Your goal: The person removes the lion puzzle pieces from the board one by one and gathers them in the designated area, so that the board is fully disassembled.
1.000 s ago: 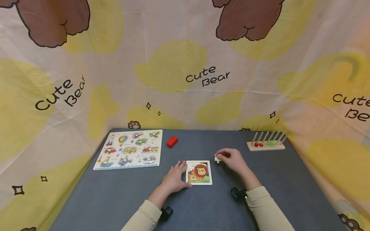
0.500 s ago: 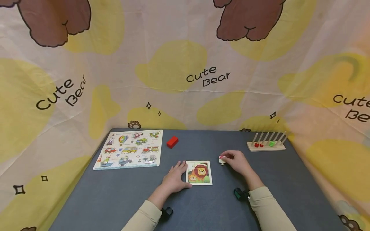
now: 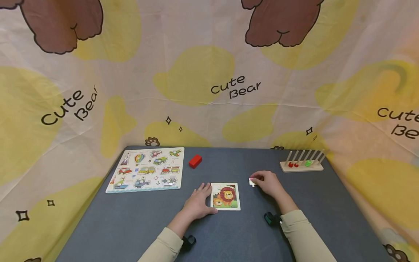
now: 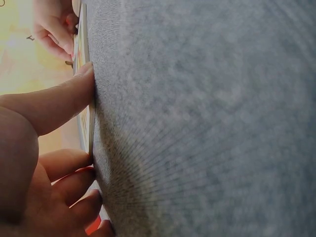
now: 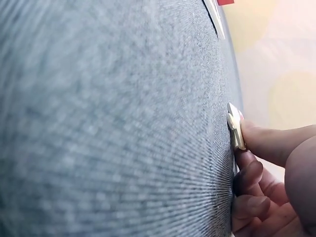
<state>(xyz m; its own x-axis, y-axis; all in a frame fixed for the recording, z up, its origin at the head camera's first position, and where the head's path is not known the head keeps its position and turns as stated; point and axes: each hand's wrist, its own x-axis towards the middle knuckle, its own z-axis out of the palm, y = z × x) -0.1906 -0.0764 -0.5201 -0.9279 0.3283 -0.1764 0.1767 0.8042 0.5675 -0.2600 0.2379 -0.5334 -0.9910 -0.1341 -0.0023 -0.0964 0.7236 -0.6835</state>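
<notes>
Near the middle of the tabletop (image 3: pixel 144 222), a small lion puzzle (image 3: pixel 227 196) is lying flat, with a big lion and a little lion showing on it. The person's left hand (image 3: pixel 196 203) is touching it: the fingers are resting by its left side, and the thumb is lying at its near left corner. That grip is staying spread, thumb well apart from the fingers. Just past the puzzle's right side, the right hand (image 3: pixel 266 182) is pinching a little puzzle piece (image 3: pixel 252 181). The piece is showing pink and white, and it is sitting very close to the tabletop; I cannot tell if they are touching.

By the far left corner, a big picture board (image 3: pixel 147 176) is lying flat, showing cars, boats and a train. Just right of it, a red block (image 3: pixel 195 161) is sitting near the far edge. By the far right corner, a wooden peg stand (image 3: pixel 304 168) is holding red beads (image 3: pixel 290 164) and a green bead (image 3: pixel 307 162). Behind the far edge, a yellow and white cloth (image 3: pixel 193 76) with bears is hanging.
</notes>
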